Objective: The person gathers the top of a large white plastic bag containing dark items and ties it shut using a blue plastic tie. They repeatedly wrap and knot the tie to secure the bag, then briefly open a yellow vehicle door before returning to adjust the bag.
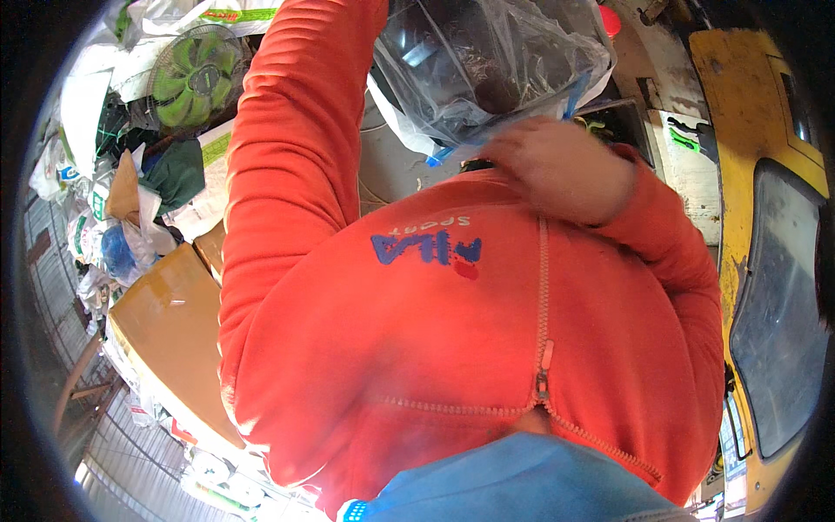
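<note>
The right hand (561, 165) lies at the lower edge of a clear crumpled plastic bag (487, 61), its fingers curled in and pinched on the bag's blue-trimmed rim; motion blur hides how tightly they close. The left hand is out of view: its orange sleeve (296, 113) rises beside the bag and runs off the top edge, so its fingers cannot be judged.

The bag hangs above the person's chest, just over the collar of the orange zip-up jacket (487, 348). Inside it sits something dark, too blurred through the film to identify.

Room around the bag is tight. To its left, beyond the raised sleeve, stands a green-bladed electric fan (193, 83) amid a heap of white bags and papers. Below the fan, a brown cardboard box (170, 335) presses close to the jacket. To the bag's right, a worn yellow metal panel (752, 130) with a dark glass pane closes that side.
</note>
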`<state>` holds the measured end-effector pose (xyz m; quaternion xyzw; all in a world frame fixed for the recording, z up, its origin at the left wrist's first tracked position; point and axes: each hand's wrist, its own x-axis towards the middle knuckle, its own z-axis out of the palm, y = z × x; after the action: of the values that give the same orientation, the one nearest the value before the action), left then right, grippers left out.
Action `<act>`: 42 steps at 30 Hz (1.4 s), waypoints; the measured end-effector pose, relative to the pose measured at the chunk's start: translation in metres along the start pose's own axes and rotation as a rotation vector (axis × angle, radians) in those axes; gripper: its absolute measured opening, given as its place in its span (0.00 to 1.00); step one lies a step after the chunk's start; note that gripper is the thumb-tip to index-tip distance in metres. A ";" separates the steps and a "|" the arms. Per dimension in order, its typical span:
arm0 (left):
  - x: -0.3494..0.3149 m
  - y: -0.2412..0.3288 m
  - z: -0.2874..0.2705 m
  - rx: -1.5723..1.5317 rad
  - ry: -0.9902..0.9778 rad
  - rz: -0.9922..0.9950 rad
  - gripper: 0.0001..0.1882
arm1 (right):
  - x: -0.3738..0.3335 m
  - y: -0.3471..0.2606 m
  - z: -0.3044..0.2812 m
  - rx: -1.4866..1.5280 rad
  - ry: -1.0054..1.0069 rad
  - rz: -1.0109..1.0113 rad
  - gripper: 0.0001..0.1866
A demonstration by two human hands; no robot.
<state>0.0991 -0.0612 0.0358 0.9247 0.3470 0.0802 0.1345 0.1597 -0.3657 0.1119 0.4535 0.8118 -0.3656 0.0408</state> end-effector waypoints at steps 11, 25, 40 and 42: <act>-0.010 0.001 -0.006 -0.041 0.041 -0.004 0.17 | 0.061 0.035 0.053 -0.038 -0.143 -0.026 0.41; -0.017 -0.004 -0.018 -0.060 0.076 -0.062 0.17 | 0.029 0.056 -0.020 -0.082 0.863 0.560 0.25; -0.044 0.013 -0.062 -0.140 0.376 -0.111 0.18 | 0.005 0.083 -0.023 -0.335 1.243 0.444 0.17; -0.077 0.032 -0.087 -0.203 0.719 -0.051 0.18 | 0.004 0.089 -0.038 -0.314 1.364 0.083 0.20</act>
<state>0.0406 -0.1185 0.1235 0.8106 0.3852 0.4303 0.0970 0.2358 -0.3106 0.0888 0.6010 0.6814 0.1240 -0.3989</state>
